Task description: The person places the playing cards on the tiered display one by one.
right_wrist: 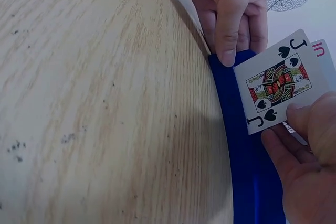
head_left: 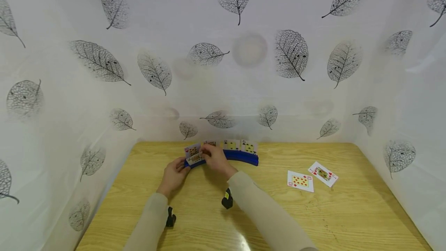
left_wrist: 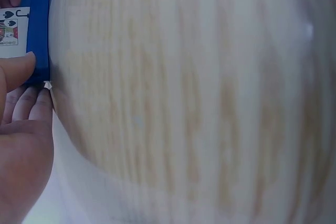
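Card (right_wrist: 278, 85), rectangular, pinched at curved blue holder (head_left: 244, 158).

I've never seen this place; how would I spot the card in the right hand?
On the wooden table, find the curved blue rack near the far edge. Near its left end, the right hand pinches the jack of spades. Its black J and spades set it apart from the red-marked card just behind it.

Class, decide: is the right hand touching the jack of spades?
Touching: the right wrist view shows the right hand holding the jack of spades, thumb on its face.
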`<state>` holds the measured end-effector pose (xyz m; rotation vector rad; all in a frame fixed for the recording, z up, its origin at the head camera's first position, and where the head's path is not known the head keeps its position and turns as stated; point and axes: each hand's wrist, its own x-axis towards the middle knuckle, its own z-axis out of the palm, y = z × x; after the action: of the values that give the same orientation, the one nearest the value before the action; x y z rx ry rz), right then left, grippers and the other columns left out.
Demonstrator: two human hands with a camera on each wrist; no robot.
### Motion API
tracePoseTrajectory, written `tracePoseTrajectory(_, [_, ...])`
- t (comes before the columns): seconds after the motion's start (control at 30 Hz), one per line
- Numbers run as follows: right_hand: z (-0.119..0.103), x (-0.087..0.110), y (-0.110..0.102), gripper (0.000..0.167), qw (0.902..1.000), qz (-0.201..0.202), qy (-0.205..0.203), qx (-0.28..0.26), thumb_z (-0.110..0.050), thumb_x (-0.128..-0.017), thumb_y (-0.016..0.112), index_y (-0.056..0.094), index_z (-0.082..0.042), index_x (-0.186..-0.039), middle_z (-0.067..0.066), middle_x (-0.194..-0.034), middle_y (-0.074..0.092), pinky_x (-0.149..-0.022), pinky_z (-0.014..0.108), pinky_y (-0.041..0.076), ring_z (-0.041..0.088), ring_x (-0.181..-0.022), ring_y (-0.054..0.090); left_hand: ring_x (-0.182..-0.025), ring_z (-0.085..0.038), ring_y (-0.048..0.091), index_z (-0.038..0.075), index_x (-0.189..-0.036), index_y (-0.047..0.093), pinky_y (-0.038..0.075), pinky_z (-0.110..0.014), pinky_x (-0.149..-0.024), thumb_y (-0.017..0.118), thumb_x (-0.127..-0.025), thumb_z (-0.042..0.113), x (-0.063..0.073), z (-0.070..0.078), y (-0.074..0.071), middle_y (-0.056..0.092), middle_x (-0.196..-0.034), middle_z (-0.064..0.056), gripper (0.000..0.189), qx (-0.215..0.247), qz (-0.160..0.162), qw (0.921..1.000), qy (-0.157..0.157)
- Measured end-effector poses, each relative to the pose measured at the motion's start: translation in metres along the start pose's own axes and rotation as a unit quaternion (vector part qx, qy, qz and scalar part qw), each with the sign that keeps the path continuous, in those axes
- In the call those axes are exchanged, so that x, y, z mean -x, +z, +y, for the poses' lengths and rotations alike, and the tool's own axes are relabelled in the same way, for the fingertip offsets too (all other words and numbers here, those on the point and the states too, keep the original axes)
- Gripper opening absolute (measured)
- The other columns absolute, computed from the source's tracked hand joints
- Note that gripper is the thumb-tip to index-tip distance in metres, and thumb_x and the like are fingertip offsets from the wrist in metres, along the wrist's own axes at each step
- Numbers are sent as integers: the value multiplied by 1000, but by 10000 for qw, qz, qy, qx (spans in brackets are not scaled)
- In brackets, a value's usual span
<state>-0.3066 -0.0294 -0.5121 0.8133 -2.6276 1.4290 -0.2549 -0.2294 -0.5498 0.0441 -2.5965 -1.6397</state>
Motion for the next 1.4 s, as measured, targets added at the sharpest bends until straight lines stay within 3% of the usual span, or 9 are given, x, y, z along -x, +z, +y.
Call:
tracePoseTrajectory(0.27, [2, 1, 4, 9, 9995, -48, 287, -89, -6, -104, 65, 71, -5, -111, 12, -106, 76, -79, 29, 61, 22, -94, 71, -135, -49, 58, -11, -142, 56, 53, -51, -114, 65, -100, -5, 0, 1, 1, 59, -143, -36, 43, -8, 3, 10000, 93])
tracePoseTrajectory(0.47, [2, 2, 4, 14, 9991, 32, 405, -95, -6, -105, 64, 72, -4, -116, 12, -108, 76, -82, 32, 62, 23, -96, 72, -138, -47, 57, -10, -145, 54, 52, -50, -116, 65, -100, -4, -1, 2, 2, 58, -145, -35, 46, 36, -47, 10000, -18])
tracePoseTrajectory(0.7, [1, 5, 2, 22, 9981, -70, 583, -210, -7, -106, 62, 69, -5, -126, 11, -114, 75, -84, 35, 63, 25, -102, 71, -134, -50, 59, -11, -145, 54, 54, -53, -113, 64, -101, -2, 2, 4, 2, 59, -142, -37, 47, -58, -14, 9999, 102])
tracePoseTrajectory(0.9, [1, 5, 3, 21, 9979, -5, 613, -228, -8, -106, 62, 70, -6, -125, 11, -116, 75, -85, 34, 64, 24, -104, 72, -128, -53, 62, -14, -140, 56, 59, -51, -106, 65, -97, -4, 4, 5, 3, 61, -136, -40, 45, -182, 100, 9992, 355])
tracePoseTrajectory(1.13, [0, 5, 4, 15, 9971, 161, 701, -240, -9, -105, 65, 72, -7, -118, 9, -111, 75, -83, 34, 63, 22, -99, 71, -136, -48, 59, -10, -146, 54, 52, -53, -114, 64, -101, -1, 3, 5, 1, 59, -143, -36, 47, -38, -6, 10000, -16])
tracePoseTrajectory(1.4, [-1, 12, 1, 11, 9977, 394, 533, -157, -12, -103, 69, 73, -5, -110, 11, -107, 77, -85, 37, 65, 26, -99, 74, -136, -47, 59, -9, -145, 55, 52, -51, -115, 65, -101, -2, 1, 1, 1, 59, -144, -35, 46, -67, -7, 10000, -15])
